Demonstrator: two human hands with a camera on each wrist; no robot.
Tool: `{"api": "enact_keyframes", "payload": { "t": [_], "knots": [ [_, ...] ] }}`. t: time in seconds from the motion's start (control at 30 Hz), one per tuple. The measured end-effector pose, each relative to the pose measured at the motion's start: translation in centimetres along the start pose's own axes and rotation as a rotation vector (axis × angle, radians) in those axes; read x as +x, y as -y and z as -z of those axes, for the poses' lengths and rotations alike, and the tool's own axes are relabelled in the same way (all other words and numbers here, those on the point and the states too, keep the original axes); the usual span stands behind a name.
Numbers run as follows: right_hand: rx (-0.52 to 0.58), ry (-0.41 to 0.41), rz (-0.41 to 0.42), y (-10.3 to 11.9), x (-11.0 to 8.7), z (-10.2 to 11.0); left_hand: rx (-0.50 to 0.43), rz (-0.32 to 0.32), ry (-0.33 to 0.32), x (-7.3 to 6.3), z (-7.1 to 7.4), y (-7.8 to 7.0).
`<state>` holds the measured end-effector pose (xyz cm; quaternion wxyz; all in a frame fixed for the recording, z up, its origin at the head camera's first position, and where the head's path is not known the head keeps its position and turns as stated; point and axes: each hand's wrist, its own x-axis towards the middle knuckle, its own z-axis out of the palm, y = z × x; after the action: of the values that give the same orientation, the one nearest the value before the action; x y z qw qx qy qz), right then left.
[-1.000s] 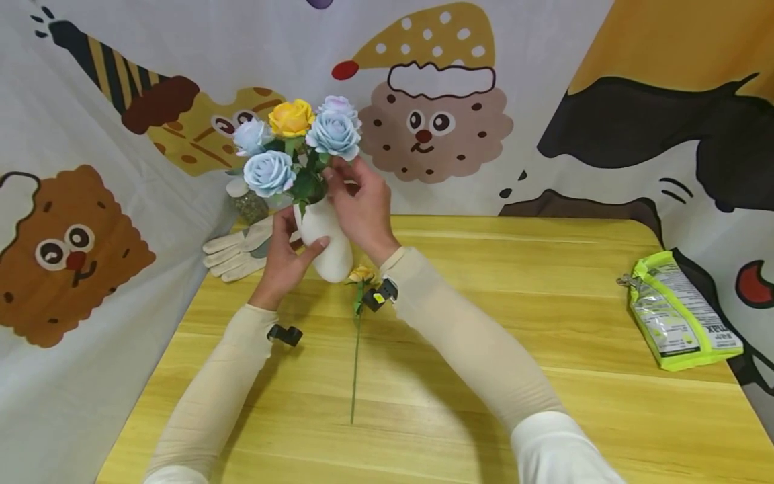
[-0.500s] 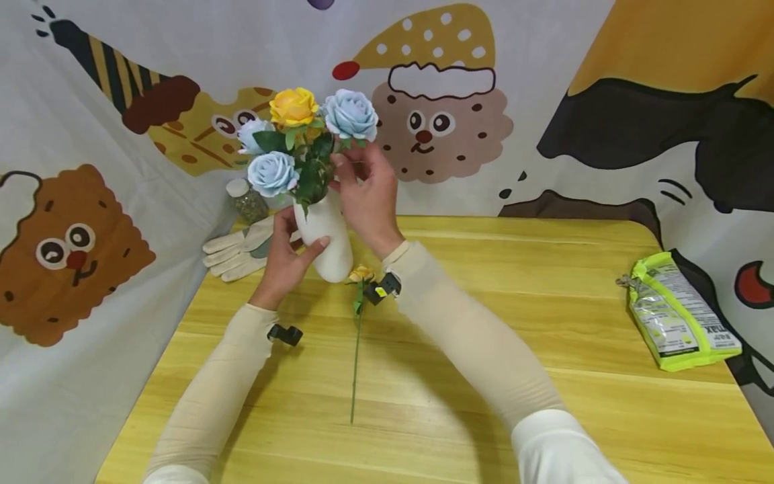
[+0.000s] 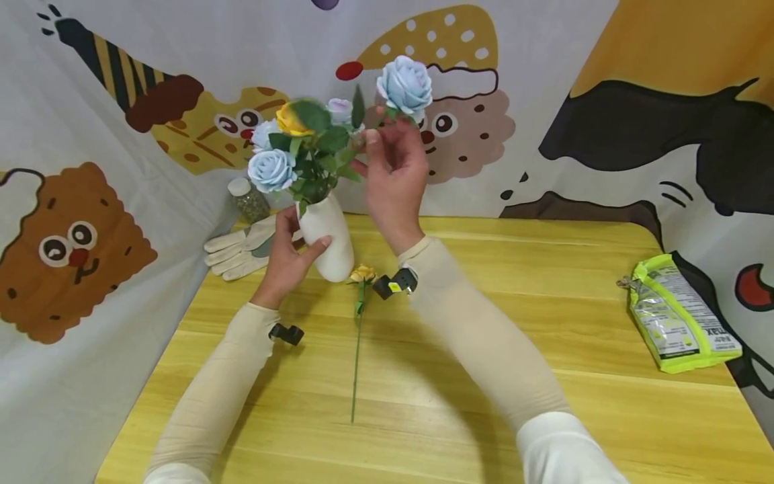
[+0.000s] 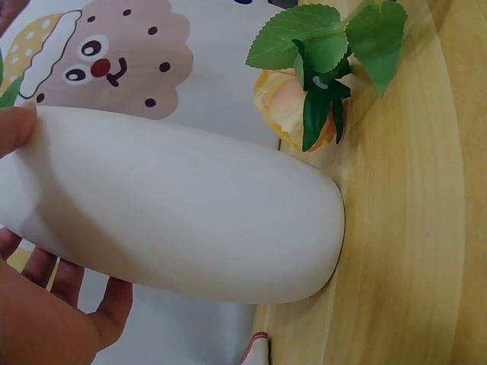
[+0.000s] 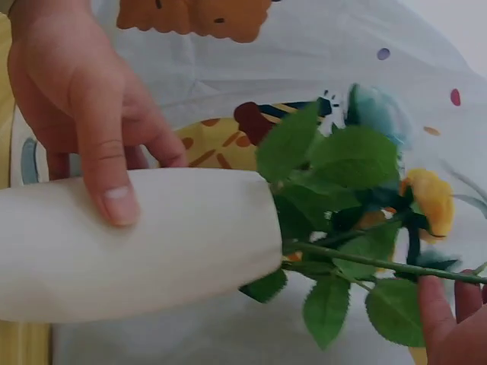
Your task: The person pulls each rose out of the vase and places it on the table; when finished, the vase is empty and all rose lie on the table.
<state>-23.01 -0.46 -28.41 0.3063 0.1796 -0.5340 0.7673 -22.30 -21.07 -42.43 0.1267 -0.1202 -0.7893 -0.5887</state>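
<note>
A white vase (image 3: 331,245) stands on the table, gripped by my left hand (image 3: 289,259), its thumb across the front and fingers behind. Blue roses (image 3: 271,170) and a yellow rose (image 3: 289,121) fill its mouth with green leaves. Up to the right of the vase, my right hand (image 3: 396,178) pinches the stem of a blue rose (image 3: 406,87), whose bloom rises above the others. In the right wrist view that green stem (image 5: 365,260) runs from the vase mouth to the fingers. A single yellow-orange rose (image 3: 362,273) lies on the table beside the vase base.
Behind my left hand lie a pale work glove (image 3: 238,252) and a white-lidded jar (image 3: 248,202). A green and silver packet (image 3: 683,316) lies at the right of the wooden table (image 3: 605,417). A printed cloth backdrop (image 3: 459,195) hangs behind.
My right hand has moved up and to the right, drawing the blue rose higher out of the bunch. The leaves and yellow rose have shifted; my left hand and the vase stay about the same.
</note>
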Motion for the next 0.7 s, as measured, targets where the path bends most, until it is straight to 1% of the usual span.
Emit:
{"api": "enact_keyframes", "payload": {
  "t": [0.13, 0.27, 0.37, 0.57, 0.7],
  "knots": [
    [0.022, -0.070, 0.043, 0.4, 0.4, 0.8, 0.001, 0.018, 0.002, 0.0, 0.0, 0.1],
    [0.079, -0.129, 0.066, 0.9, 0.7, 1.8, 0.003, 0.020, 0.004, 0.0, 0.1, 0.0],
    [0.122, -0.175, 0.057, 1.1, 0.9, 2.5, 0.004, 0.018, 0.004, -0.1, 0.1, -0.2],
    [0.160, -0.274, 0.043, 1.1, 1.0, 4.5, 0.009, 0.027, 0.008, -0.2, 0.1, -0.3],
    [0.147, -0.278, 0.063, 0.7, 0.7, 6.1, 0.012, 0.024, 0.014, -0.2, 0.2, -0.2]
  ]
}}
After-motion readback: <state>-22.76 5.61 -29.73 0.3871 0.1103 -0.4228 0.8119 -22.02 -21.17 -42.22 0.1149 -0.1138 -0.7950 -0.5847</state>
